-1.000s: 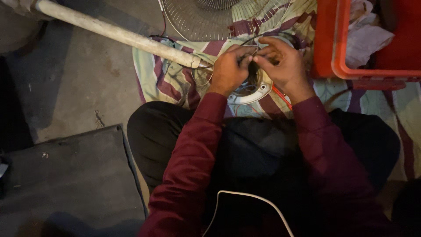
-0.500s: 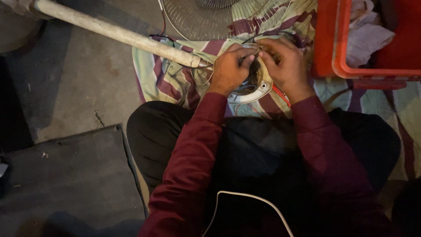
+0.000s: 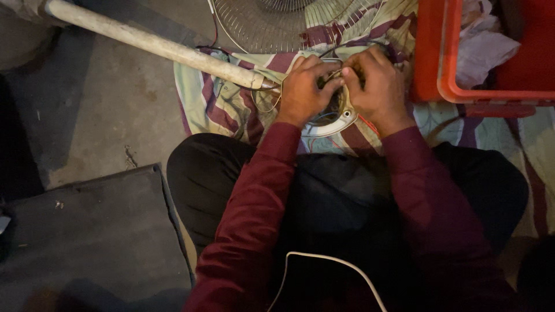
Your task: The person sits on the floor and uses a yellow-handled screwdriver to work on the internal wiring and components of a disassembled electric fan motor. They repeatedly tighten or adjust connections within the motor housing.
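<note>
On the far left, a dark flat slab (image 3: 87, 231) lies on the bare concrete floor (image 3: 110, 104), w/ a long pale grey pipe (image 3: 150, 43) running diagonally from top-left down toward centre. Its lower end stops just beside the left hand (image 3: 302, 92). Above centre, a round wire fan grille (image 3: 277, 23) rests on a striped green-and-maroon cloth (image 3: 217, 104). The left hand is curled over the left side of a round white-rimmed motor housing w/ thin coloured wires (image 3: 332, 118), which sits on the cloth just in front of the person's lap, between both hands. Fingers are bent and pressed onto it; whether they pinch a wire can't be told. The right hand (image 3: 376, 89) covers the housing's right and top side, fingertips meeting the left hand's near the middle, clenched on something small, prob. wiring, hidden by knuckles. The housing lies flat, round face up, no clear long axis; both hands abt equally near, touching it. Far right, a red plastic crate (image 3: 439, 63) holds pale crumpled cloth (image 3: 485, 46).
</note>
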